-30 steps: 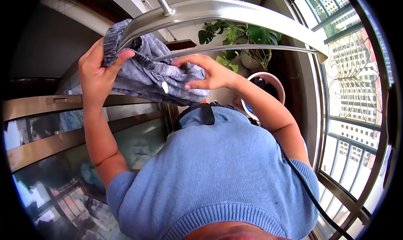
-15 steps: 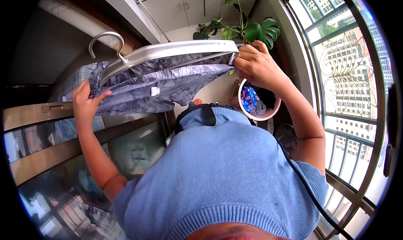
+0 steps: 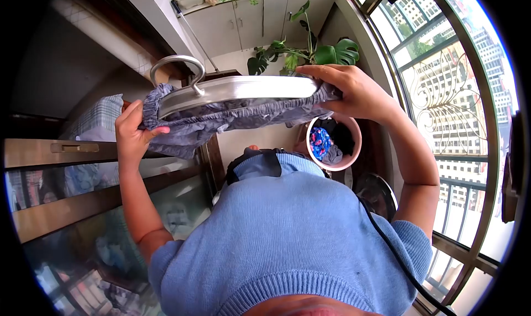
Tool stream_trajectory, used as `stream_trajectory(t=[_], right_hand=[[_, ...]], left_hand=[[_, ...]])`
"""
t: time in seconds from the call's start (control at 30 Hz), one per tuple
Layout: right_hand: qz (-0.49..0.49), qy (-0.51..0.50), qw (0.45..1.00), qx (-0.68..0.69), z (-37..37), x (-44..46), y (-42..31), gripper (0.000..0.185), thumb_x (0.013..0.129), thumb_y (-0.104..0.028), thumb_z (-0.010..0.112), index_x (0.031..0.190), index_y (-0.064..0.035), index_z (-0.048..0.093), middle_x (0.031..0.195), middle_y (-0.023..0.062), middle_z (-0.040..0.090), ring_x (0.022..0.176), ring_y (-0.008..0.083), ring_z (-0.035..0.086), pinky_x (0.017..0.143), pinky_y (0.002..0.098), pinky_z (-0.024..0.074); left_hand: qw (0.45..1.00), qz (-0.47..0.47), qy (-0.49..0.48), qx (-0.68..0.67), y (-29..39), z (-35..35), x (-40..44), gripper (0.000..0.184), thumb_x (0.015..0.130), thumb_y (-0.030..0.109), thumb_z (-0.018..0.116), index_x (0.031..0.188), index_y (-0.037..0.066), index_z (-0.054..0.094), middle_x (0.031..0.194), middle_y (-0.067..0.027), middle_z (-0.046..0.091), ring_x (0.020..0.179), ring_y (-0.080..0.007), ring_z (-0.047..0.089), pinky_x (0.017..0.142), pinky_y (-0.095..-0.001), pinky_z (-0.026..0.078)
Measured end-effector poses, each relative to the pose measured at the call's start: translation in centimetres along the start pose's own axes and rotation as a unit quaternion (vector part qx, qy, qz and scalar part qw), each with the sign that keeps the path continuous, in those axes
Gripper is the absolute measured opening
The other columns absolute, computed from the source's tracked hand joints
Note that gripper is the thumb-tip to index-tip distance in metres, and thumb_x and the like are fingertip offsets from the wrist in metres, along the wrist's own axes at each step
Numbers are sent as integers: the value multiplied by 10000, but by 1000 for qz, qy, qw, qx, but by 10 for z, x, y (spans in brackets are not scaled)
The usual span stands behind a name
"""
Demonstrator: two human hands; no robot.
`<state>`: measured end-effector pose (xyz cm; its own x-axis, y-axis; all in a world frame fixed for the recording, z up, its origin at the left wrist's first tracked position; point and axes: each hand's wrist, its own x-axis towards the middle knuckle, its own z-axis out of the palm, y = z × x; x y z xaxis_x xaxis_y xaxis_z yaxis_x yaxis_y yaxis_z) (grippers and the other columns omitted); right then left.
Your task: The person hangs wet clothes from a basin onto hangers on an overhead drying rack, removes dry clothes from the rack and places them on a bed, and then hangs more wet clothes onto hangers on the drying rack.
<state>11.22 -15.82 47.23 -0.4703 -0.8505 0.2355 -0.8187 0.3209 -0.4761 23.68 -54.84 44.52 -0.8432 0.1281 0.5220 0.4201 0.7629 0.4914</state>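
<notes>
A silver metal clothes hanger is held up in front of me, its curved hook pointing up and left. Around it hangs a grey patterned garment with an elastic waistband, stretched over both ends of the hanger. My left hand pinches the waistband at the hanger's left end, thumb on the near side. At the right end, my right hand grips the waistband between thumb and fingers, beside the hanger's tip. The lower part of the garment drops out of sight behind the waistband.
A pink-rimmed bucket with clothes inside stands on the floor, right of my body. A leafy plant grows beyond my right hand. Barred windows line the right side, and a sliding glass door is at my left. White cabinets stand ahead.
The waistband now wraps over the hanger's right end, where the tip was bare before. The hanger has shifted right and slightly down, and my right hand has changed its hold.
</notes>
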Motion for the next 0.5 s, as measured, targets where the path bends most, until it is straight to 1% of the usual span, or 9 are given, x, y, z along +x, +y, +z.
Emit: stream_trajectory(t=[0.07,0.1,0.2,0.23,0.3,0.33,0.37,0.47,0.5], right_hand=[[15,-13,999,46,-11,-2,-2,458,636,-14,634,1089,5,569,863,194,631,786,354,620,726,395,489],[38,27,996,69,-16,-2,-7,394,603,25,581,997,33,578,827,192,627,770,327,631,699,374,484],[120,23,992,39,-42,-3,-40,404,606,32,623,1007,34,581,812,176,621,749,279,638,677,323,484],[124,34,991,31,-48,-4,-47,407,612,33,632,1016,35,581,816,174,624,750,283,638,677,317,484],[111,50,993,3,-60,-7,-60,407,628,38,655,1030,34,586,835,172,635,760,266,647,677,298,485],[96,45,994,-20,-70,-11,-64,470,600,74,644,1065,27,598,915,162,662,816,234,670,694,284,499],[90,67,994,-16,-76,-15,-72,519,581,90,636,1094,16,602,964,157,665,847,228,674,711,285,513],[32,114,990,-74,-96,-26,-85,649,532,132,606,1164,-15,598,1074,141,659,913,236,674,767,308,546],[56,109,985,-124,-103,-29,-94,638,542,135,601,1162,-13,597,1073,147,657,919,250,671,786,323,552]], left_hand=[[1000,20,8,-1,-1,7,6,623,625,476,732,900,-65,591,745,-83,539,656,-186,504,613,-277,429],[1000,6,-13,-25,1,6,13,471,727,335,751,950,-55,607,814,-82,595,726,-179,568,694,-278,454],[996,0,37,-83,3,20,28,320,773,149,640,1028,-43,612,929,-94,643,835,-181,610,805,-271,448],[989,-20,31,-145,3,23,33,342,773,84,537,1083,-46,599,1024,-101,649,915,-184,615,875,-263,425],[927,-95,-16,-362,-3,25,44,341,786,97,537,1086,-55,593,1018,-94,648,911,-179,612,868,-259,425],[876,-126,-37,-463,-1,22,53,341,793,103,538,1088,-60,589,1015,-91,648,909,-176,611,865,-258,426],[858,-157,-23,-488,9,16,66,294,801,99,538,1029,-75,599,955,-69,651,871,-161,608,824,-261,441],[969,-70,2,-236,11,23,88,224,790,88,551,926,-79,613,862,-79,656,810,-144,605,740,-280,464],[997,2,43,-72,27,19,105,162,770,75,565,838,-63,614,787,-117,645,713,-170,609,661,-298,467]])
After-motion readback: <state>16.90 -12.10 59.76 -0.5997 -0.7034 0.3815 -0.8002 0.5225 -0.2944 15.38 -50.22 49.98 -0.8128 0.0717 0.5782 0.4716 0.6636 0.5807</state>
